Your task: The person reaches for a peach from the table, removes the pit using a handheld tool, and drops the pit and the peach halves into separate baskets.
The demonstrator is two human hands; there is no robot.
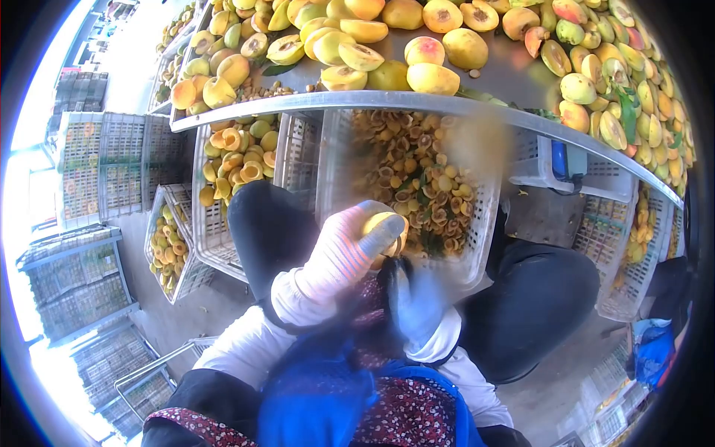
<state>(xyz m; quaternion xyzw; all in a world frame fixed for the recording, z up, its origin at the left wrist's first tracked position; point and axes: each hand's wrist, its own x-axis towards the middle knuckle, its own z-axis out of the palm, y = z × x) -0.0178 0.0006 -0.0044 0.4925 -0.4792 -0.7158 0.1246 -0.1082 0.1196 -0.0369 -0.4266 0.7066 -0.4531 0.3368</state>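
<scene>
My left hand (339,249), in a striped, grey-tipped glove, is closed around a yellow peach (377,223) with its cut side turned to the right. Just below the fruit is my right hand (423,302), in a grey-blue glove and smeared by motion. Its fingers are curled at a dark thing I cannot make out. Beneath both hands stands a white crate (477,257) of scooped-out flesh and pits (417,186). A blurred tan shape (482,141) hangs above that crate's right side.
A metal-edged table (335,99) in front bears many whole and halved peaches (447,48). At left, one crate (216,249) holds peach halves and a smaller crate (179,279) holds more fruit. Stacked crates (104,160) stand farther left. More crates (622,246) are at right.
</scene>
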